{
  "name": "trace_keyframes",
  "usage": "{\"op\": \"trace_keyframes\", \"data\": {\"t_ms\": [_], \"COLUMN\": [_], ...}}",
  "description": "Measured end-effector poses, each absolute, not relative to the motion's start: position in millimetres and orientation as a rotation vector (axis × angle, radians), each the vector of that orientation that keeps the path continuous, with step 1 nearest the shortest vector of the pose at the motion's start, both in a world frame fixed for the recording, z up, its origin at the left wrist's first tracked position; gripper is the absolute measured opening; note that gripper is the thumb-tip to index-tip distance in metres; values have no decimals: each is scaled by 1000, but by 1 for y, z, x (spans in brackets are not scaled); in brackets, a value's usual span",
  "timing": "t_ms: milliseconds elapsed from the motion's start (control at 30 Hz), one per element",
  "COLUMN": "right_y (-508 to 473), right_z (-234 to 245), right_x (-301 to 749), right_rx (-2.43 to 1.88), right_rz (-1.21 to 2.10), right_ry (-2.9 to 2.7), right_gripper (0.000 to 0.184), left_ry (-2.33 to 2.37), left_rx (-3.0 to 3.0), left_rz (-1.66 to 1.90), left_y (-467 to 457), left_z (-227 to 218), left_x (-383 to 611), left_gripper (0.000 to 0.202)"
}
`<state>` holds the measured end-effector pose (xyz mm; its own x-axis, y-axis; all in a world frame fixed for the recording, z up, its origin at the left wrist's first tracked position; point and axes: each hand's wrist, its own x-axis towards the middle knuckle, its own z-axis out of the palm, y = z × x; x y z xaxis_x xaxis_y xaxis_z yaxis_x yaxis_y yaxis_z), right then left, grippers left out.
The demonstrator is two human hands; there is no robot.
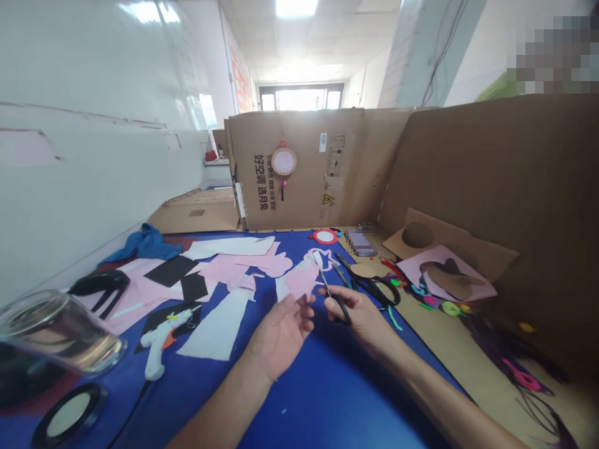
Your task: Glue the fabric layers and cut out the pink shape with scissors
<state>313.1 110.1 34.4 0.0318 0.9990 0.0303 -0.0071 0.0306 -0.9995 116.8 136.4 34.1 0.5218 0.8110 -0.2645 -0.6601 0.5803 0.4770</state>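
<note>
My left hand point(282, 330) pinches a small pink paper piece point(299, 279) by its lower edge and holds it above the blue tabletop point(322, 399). My right hand point(358, 315) is closed round the black handles of a pair of scissors point(333, 294). The blades point up and left, and their tips meet the right edge of the pink piece. A second pair of black-handled scissors point(374, 288) lies on the table just behind my right hand.
Pink, white and black paper scraps point(219, 274) lie across the left half of the table, with a white glue gun point(161, 340), a glass jar point(56, 330) and a tape roll point(70, 415). Cardboard walls point(491, 168) close off the back and right. Colourful cut shapes point(440, 302) sit at right.
</note>
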Motion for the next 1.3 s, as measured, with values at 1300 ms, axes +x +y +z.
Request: {"op": "trace_keyframes", "data": {"t_ms": [1300], "right_y": [96], "right_z": [17], "right_x": [294], "right_rx": [-816], "right_rz": [1531], "right_ry": [-1195], "right_gripper": [57], "left_ry": [750], "left_rx": [549], "left_rz": [1314], "left_y": [134], "left_z": [54], "left_x": [123], "left_gripper": [41]}}
